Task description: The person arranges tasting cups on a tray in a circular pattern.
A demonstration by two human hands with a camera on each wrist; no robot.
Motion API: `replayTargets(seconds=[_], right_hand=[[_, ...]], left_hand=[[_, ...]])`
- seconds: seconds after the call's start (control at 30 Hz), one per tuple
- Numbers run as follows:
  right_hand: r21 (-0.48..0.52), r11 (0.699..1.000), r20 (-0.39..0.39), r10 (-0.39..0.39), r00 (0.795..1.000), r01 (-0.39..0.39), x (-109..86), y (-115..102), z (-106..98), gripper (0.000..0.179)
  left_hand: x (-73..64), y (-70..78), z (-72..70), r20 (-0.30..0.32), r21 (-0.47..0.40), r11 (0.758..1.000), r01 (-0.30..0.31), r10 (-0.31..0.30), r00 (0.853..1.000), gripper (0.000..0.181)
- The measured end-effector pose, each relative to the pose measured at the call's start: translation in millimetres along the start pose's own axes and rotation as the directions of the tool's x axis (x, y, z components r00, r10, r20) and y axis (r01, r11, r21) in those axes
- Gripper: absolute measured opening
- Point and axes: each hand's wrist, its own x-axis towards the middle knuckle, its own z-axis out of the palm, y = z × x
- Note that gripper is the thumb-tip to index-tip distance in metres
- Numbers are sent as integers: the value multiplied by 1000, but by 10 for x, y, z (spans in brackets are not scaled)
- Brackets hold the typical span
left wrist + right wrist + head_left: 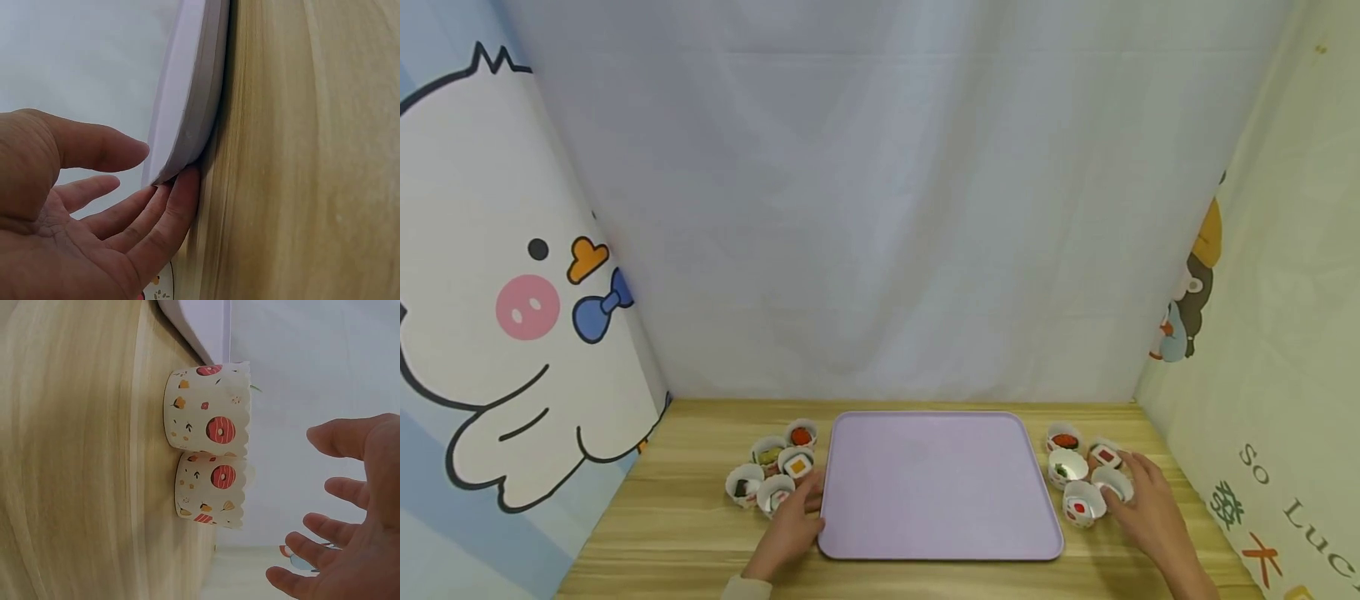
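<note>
A pale lilac tray [940,492] lies flat on the wooden table. At its left edge is my left hand [792,527]; in the left wrist view the straight fingers [153,228] reach the underside of the rim, while the thumb is beside the edge. My right hand [1150,507] hovers over the right-hand group of paper cups, its fingers spread and nothing held. Nearest to it is one white paper cup [1124,486] with another cup [1081,518] beside it. The right wrist view shows two scalloped cups [194,412] printed with doughnuts, standing upright apart from the fingers.
A second cluster of paper cups [747,500] stands left of the tray, each with a small sushi-like piece inside. Behind the table [692,533] hangs a pale curtain [895,217]; printed cloths border the left and right sides.
</note>
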Motion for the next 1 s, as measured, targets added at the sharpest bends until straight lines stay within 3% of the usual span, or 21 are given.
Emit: replayTargets(seconds=[0.37,0.67,1.0], right_hand=[[95,991,121,84,989,-96,5,101,-72,78],[190,953,293,177,940,-238,67,236,-48,87],[206,939,319,203,926,-277,90,318,1,87]], left_hand=[[42,-82,-16,26,8,1000,13,-13,1000,72],[44,-122,-4,26,-55,998,18,-17,1000,72],[60,-161,14,40,-136,990,45,-40,998,69]])
